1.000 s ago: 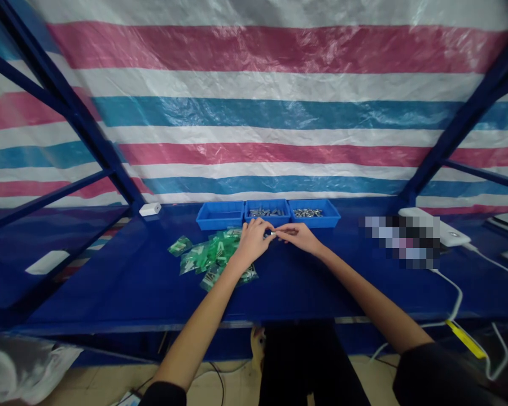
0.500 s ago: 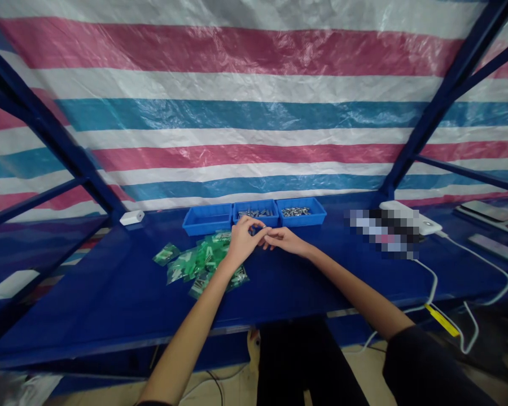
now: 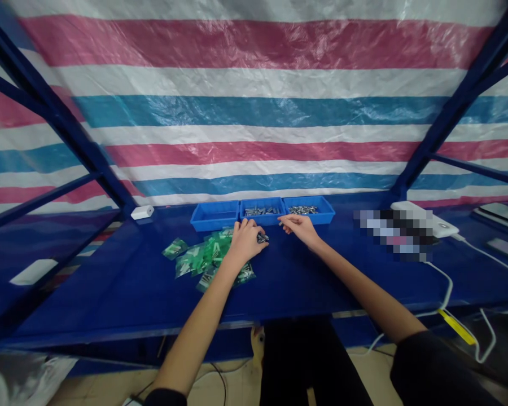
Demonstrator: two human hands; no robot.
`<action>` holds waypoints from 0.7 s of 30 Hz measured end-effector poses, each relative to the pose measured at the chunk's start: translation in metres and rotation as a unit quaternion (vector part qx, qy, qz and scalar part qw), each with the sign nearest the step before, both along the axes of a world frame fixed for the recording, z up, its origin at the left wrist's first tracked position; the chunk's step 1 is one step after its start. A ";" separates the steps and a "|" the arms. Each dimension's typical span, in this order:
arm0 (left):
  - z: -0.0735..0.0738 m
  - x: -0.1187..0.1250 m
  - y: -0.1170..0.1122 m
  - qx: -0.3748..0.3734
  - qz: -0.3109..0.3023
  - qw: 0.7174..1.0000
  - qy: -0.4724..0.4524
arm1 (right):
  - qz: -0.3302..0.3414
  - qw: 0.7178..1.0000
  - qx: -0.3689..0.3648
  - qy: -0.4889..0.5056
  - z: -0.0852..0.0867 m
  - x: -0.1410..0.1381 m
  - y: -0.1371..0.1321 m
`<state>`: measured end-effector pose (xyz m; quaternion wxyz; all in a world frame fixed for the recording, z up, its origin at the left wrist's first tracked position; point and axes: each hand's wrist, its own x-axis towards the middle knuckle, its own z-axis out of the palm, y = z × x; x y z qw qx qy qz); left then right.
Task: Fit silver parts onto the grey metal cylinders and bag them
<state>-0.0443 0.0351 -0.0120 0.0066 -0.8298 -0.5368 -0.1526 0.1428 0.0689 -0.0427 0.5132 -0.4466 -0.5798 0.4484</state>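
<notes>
My left hand (image 3: 244, 241) rests on the blue table (image 3: 322, 276), fingers curled round small metal parts (image 3: 262, 238) that stick out at its right side. It lies at the right edge of a heap of small green plastic bags (image 3: 203, 256). My right hand (image 3: 298, 225) hovers just before the right blue tray (image 3: 308, 210), fingers bent in a loose pinch; what they hold is too small to make out. The middle blue tray (image 3: 260, 211) and the right one hold small metal pieces. The left blue tray (image 3: 215, 215) looks bare.
A striped tarp hangs behind the table, with blue steel frame bars (image 3: 59, 121) at both sides. A small white box (image 3: 142, 212) sits at the back left. A white device (image 3: 436, 223) with white cables (image 3: 452, 287) lies at the right, beside a blurred patch.
My hands were pinched together over one small part in front of the middle tray. Now they have parted: the right moved toward the right tray, the left dropped to the table.
</notes>
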 end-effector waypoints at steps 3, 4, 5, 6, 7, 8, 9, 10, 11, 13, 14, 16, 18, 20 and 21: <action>0.000 -0.001 0.000 -0.004 0.000 1.000 0.020 | -0.028 1.000 -0.002 -0.009 0.002 0.002 0.001; 0.000 -0.001 0.000 -0.006 0.001 1.000 0.024 | -0.024 1.000 0.002 -0.006 0.003 0.003 0.001; 0.000 -0.001 0.000 -0.006 0.000 1.000 0.026 | -0.011 1.000 0.010 0.002 0.004 0.003 0.001; 0.000 0.000 0.000 -0.006 -0.001 1.000 0.027 | 0.009 1.000 0.023 0.015 0.005 0.003 0.000; 0.000 0.000 0.000 -0.004 -0.001 1.000 0.026 | 0.032 0.998 0.039 0.028 0.006 0.003 0.000; 0.000 0.000 0.000 -0.001 0.000 1.000 0.023 | 0.053 0.996 0.057 0.037 0.007 0.003 -0.001; 0.000 0.000 0.000 0.003 0.004 1.000 0.018 | 0.070 0.994 0.073 0.035 0.007 0.002 -0.002; 0.000 -0.001 0.000 0.008 0.010 1.000 0.012 | 0.084 0.993 0.086 0.020 0.006 0.002 -0.003; 0.001 -0.001 0.000 0.014 0.019 1.000 0.005 | 0.091 0.991 0.100 -0.007 0.005 0.001 -0.004; 0.002 -0.003 0.001 0.026 0.044 0.999 -0.007 | 0.099 0.982 0.134 -0.087 0.001 -0.001 -0.007; 0.002 -0.003 0.002 0.030 0.056 0.998 -0.011 | 0.103 0.974 0.157 -0.130 -0.001 -0.002 -0.009; 0.002 -0.004 0.003 0.028 0.076 0.997 -0.011 | 0.122 0.948 0.209 -0.207 -0.004 -0.005 -0.013; 0.001 -0.005 0.003 0.020 0.080 0.997 -0.004 | 0.151 0.918 0.251 -0.268 -0.006 -0.008 -0.018; -0.001 -0.006 0.003 0.008 0.073 0.997 0.009 | 0.174 0.893 0.270 -0.317 -0.008 -0.012 -0.022; -0.002 -0.006 0.003 0.002 0.070 0.997 0.016 | 0.182 0.883 0.272 -0.337 -0.008 -0.014 -0.024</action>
